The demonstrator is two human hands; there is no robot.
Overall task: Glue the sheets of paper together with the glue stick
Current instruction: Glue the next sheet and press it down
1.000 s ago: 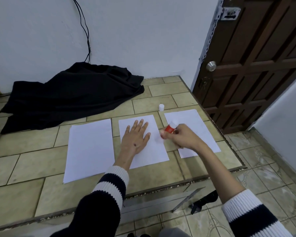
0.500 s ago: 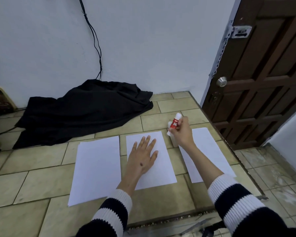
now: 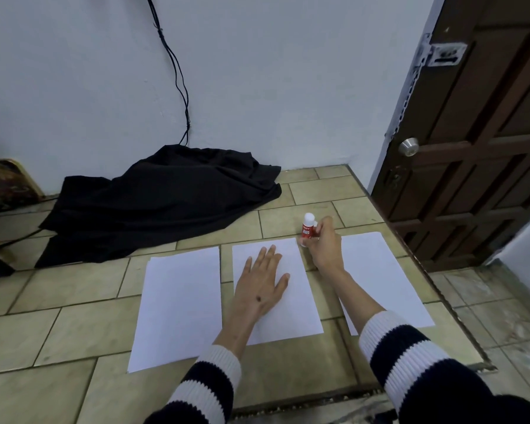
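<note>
We see a tiled counter (image 3: pixel 74 325) by a white wall (image 3: pixel 273 81) and brown door (image 3: pixel 478 133). Our left hand (image 3: pixel 259 289) lies spread on the middle sheet (image 3: pixel 297 313); our right hand (image 3: pixel 323 244) pinches the glue stick (image 3: pixel 307 228) upright just beyond that sheet's far right corner.

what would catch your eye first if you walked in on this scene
Three white sheets of paper lie in a row on the tiled surface: the left sheet, the middle sheet and the right sheet. The left hand rests flat on the middle sheet, while the right hand holds a red glue stick upright just past that sheet's far right corner. Behind them a black cloth lies heaped against the wall.
</note>
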